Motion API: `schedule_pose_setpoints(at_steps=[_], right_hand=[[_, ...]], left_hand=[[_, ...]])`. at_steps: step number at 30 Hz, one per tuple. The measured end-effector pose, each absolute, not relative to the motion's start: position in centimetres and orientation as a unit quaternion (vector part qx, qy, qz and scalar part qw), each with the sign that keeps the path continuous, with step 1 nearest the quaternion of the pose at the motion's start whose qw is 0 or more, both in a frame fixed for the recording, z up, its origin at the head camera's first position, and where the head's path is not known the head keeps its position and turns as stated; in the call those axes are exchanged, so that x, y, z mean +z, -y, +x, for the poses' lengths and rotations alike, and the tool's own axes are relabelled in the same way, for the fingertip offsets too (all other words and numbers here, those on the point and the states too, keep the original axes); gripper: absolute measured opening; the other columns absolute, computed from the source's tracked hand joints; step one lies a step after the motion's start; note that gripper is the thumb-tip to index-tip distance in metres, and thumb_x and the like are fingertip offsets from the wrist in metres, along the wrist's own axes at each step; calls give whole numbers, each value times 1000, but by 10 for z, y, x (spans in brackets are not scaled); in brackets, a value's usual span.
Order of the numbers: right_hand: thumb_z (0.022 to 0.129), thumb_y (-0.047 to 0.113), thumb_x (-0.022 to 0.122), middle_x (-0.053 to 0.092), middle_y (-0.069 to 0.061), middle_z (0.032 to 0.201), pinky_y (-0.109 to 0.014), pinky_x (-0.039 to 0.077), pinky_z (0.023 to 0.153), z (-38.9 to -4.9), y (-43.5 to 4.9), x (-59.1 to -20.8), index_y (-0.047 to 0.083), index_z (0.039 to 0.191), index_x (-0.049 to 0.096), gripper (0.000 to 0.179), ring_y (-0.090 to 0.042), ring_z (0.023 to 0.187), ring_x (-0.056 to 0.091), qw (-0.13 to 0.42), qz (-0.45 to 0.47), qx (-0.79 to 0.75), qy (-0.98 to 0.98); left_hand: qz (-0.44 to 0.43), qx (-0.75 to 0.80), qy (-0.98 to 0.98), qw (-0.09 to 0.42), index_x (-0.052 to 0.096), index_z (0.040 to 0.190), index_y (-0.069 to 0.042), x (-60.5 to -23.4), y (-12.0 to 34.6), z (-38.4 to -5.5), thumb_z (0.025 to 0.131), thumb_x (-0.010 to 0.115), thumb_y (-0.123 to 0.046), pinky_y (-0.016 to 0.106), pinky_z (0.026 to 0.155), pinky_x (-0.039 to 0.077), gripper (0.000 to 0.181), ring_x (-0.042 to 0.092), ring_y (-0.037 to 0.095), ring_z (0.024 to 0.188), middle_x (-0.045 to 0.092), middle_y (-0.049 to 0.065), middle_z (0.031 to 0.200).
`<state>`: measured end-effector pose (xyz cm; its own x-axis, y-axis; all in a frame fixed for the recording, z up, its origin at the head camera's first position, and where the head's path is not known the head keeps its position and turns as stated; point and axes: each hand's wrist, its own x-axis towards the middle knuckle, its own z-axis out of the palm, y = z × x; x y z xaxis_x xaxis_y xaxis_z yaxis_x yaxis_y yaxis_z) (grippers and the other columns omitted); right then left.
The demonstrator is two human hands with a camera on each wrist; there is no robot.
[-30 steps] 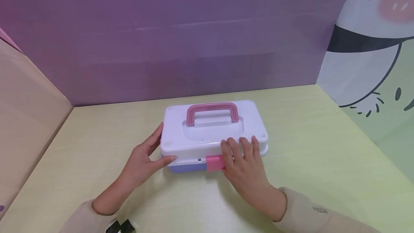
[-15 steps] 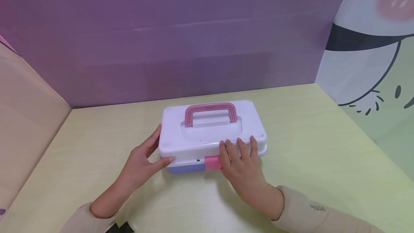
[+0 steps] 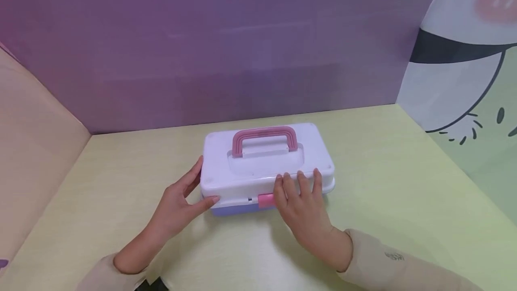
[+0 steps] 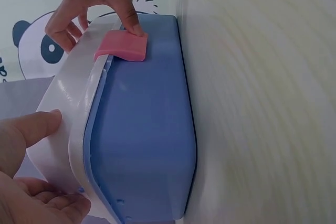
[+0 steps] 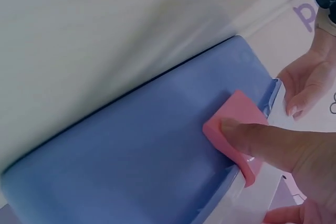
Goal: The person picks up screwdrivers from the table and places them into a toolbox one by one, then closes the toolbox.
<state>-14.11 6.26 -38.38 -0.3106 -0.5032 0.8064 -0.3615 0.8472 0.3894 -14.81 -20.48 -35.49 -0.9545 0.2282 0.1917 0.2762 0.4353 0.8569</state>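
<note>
A plastic storage box with a white lid (image 3: 218, 160) and a blue base (image 4: 144, 108) stands on the table. Its pink carrying handle (image 3: 264, 134) is raised. My left hand (image 3: 175, 210) holds the lid's left front corner, thumb on the front and fingers along the side. Over the front edge of the lid lie the fingers of my right hand (image 3: 304, 214), while its thumb presses the lower edge of the pink latch (image 5: 239, 114). The latch tilts slightly out from the base in the left wrist view. The box's contents are hidden under the lid.
The pale wood-grain table (image 3: 404, 192) reaches back to a purple wall panel (image 3: 242, 48). A beige panel (image 3: 36, 147) borders the left side. At the right is a wall with a panda drawing (image 3: 456, 80). A black item (image 3: 151, 284) shows by the left sleeve.
The latch's lower edge has swung up and outward under the right thumb, so it looks shorter in the head view. The left hand and the box have stayed put.
</note>
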Motion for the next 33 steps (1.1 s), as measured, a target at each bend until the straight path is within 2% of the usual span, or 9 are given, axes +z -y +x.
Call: schedule_pose_setpoints(at_steps=[5,8,12,15,21,25,27,30,33], right_hand=[[87,-2,41,56,-13,94,-59,49,77,-138,-65,-384,-1,99,59,22,-34,83,55,520,267,-63,809],[81,4,54,57,-13,96,-58,49,78,-139,-68,-381,0,100,59,20,-34,84,56,521,271,-55,808],[60,20,82,57,-10,99,-55,50,79,-136,-77,-373,3,105,59,54,-32,86,56,481,295,-20,825],[52,27,90,58,-9,102,-48,49,82,-136,-89,-364,4,109,58,69,-29,86,55,421,328,46,844],[70,23,83,60,-9,113,-29,48,91,-145,-123,-348,3,117,56,58,-24,102,56,300,355,232,854],[73,13,80,60,-10,115,-15,41,97,-156,-149,-343,1,117,56,52,-24,106,56,275,334,317,844],[71,4,80,61,-12,113,-11,37,98,-163,-160,-342,-2,116,57,51,-25,105,56,271,320,338,843],[70,-2,78,63,-13,111,-13,38,96,-175,-176,-344,-3,115,57,50,-26,105,58,276,290,331,855],[74,0,75,62,-16,112,-28,43,96,-187,-189,-346,-4,116,56,46,-31,107,56,288,266,301,869]], left_hand=[[-149,-509,847,25,27,148,-10,-357,203,-148,77,78,-16,13,97,37,88,40,27,133,32,10,150],[-151,-508,848,28,28,148,-9,-357,203,-150,77,79,-16,18,100,38,88,40,27,132,33,10,150],[-153,-505,849,21,28,148,-10,-356,203,-153,77,79,-16,24,101,38,88,39,26,133,33,9,150],[-158,-501,851,15,29,148,-10,-355,203,-157,77,79,-15,25,101,37,86,39,26,133,36,10,149],[-164,-492,855,10,32,147,-8,-351,206,-161,77,78,-15,23,103,35,84,38,26,134,36,10,149],[-171,-483,859,7,32,147,-7,-351,210,-164,80,76,-16,28,104,34,81,36,26,135,36,10,149],[-173,-476,862,2,33,147,-8,-351,213,-166,81,76,-18,32,105,33,79,35,26,136,36,9,149],[-176,-458,871,-2,34,147,-11,-350,220,-167,80,76,-21,39,107,32,79,34,28,137,37,8,149],[-188,-421,887,9,35,147,-14,-346,229,-168,79,77,-24,49,107,33,80,34,32,136,38,10,148]])
